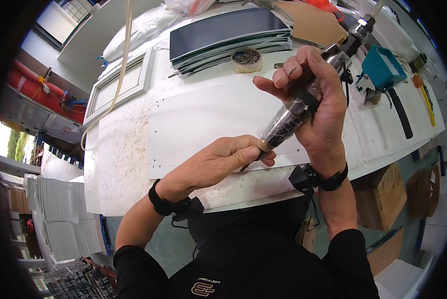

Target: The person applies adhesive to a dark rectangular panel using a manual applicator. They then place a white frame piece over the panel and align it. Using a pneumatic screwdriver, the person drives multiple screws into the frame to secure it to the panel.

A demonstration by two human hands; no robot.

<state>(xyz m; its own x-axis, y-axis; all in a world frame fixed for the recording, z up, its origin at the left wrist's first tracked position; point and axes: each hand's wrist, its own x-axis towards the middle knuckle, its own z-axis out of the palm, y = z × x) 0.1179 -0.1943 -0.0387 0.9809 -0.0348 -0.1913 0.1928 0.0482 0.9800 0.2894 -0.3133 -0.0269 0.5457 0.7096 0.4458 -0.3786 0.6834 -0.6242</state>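
Far left, a framed panel [121, 84] lay flat at the bench's corner, with a pale hose [117, 74] curving across it. Next along, the white sheet [203, 119] covered the middle of the bench [116, 164], tiny holes dotted along its left and near edges. And there was the left hand [222, 162], coming up from the near edge, fingers curled together and pinched at the driver's tip, right down on the sheet's near edge. What sat between those fingertips could not be told. Behind it, a stack of dark panels [223, 32] lay at the back, and just in front of that stood a round tin [246, 60] of small screws. Then the driver [296, 112] itself, a pneumatic one, slanting from upper right down to the sheet, nose collar touching the left fingers. The right hand [316, 104] was clamped around its barrel, index finger stretched out along the top. Farther right, a teal tool [383, 70] with a black handle rested on the bench.
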